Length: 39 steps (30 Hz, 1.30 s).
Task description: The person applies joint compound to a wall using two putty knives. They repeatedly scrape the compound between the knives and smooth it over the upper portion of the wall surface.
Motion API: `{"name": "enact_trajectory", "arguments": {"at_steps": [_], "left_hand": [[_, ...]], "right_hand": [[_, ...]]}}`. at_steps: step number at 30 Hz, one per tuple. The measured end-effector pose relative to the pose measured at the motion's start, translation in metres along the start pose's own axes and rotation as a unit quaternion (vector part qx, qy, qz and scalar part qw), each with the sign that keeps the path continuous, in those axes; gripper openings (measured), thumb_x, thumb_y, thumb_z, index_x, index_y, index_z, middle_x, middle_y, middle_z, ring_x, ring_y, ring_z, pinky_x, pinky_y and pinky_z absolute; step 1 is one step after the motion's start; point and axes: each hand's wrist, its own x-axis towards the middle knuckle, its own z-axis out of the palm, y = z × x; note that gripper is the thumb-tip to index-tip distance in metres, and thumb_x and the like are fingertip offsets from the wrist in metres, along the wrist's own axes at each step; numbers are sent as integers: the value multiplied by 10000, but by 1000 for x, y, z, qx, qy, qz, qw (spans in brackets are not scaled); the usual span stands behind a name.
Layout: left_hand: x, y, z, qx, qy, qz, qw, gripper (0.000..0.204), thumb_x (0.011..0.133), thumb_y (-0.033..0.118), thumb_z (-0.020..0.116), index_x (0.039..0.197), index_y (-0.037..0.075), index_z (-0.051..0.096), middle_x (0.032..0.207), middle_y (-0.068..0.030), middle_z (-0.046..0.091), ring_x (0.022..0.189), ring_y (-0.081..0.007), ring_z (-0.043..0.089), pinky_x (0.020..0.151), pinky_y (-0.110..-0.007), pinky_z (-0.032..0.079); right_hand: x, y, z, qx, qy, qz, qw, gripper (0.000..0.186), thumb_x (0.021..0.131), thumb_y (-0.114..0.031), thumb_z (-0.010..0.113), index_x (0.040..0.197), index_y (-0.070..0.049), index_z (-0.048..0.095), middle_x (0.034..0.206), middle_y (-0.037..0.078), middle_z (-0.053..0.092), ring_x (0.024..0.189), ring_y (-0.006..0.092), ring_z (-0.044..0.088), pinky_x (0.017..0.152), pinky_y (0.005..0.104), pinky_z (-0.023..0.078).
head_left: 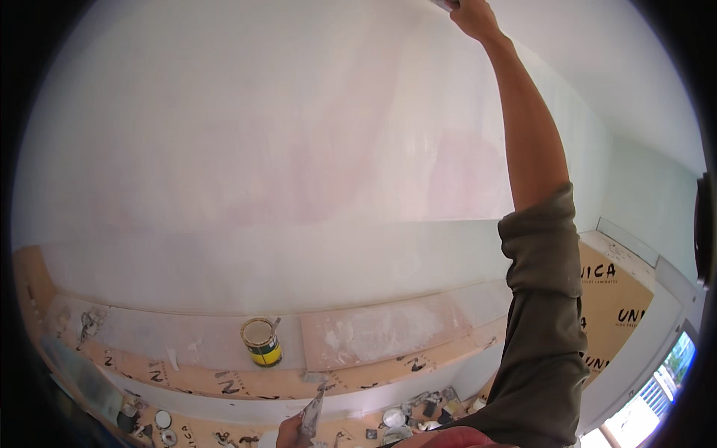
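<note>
My right arm, in a rolled olive sleeve, reaches high up the wall (246,149). At the top edge, my right hand (476,20) is closed round a flat grey tool (446,3), mostly cut off by the picture. Low in the middle, my left hand (288,431) grips a putty-smeared scraper (314,411) that points upward in front of the ledge. The wall is whitish with faint pink patches. Left of centre on the ledge stands an open yellow and green tin (261,343), with a stick or handle at its rim.
A long ledge (149,328) runs below the wall, partly covered with printed brown sheet. On it lies a pinkish, white-smeared board (385,332). Lower down are several tubs and scraps (396,418). A brown-covered cabinet (616,299) and a bright window (657,396) stand at right.
</note>
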Motion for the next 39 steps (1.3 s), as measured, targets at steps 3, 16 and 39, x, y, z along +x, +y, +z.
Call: {"name": "enact_trajectory", "arguments": {"at_steps": [3, 16, 39], "left_hand": [[-14, 30, 31, 25, 0, 92, 995, 376, 908, 75, 482, 1272, -13, 441, 1090, -73, 489, 1000, -180, 449, 917, -295, 336], [74, -59, -7, -313, 26, -163, 935, 352, 907, 85, 385, 1176, -99, 518, 1045, -179, 626, 906, -261, 640, 792, -368, 514], [13, -35, 5, -281, 3, -138, 950, 347, 929, 173, 464, 1161, -76, 531, 1071, -161, 628, 938, -262, 632, 816, -382, 516]], "right_hand": [[19, 17, 34, 9, 100, -79, 992, 182, 790, -56, 549, 907, -49, 687, 878, 211, 653, 842, 413, 610, 747, 484, 488], [-46, -37, 11, -81, -86, -99, 988, 248, 758, 4, 546, 958, -48, 683, 836, 212, 650, 767, 359, 633, 652, 440, 498], [-46, -106, -47, 91, 12, -4, 996, 281, 778, 50, 526, 1003, -30, 674, 831, 230, 652, 716, 364, 640, 641, 435, 511]]}}
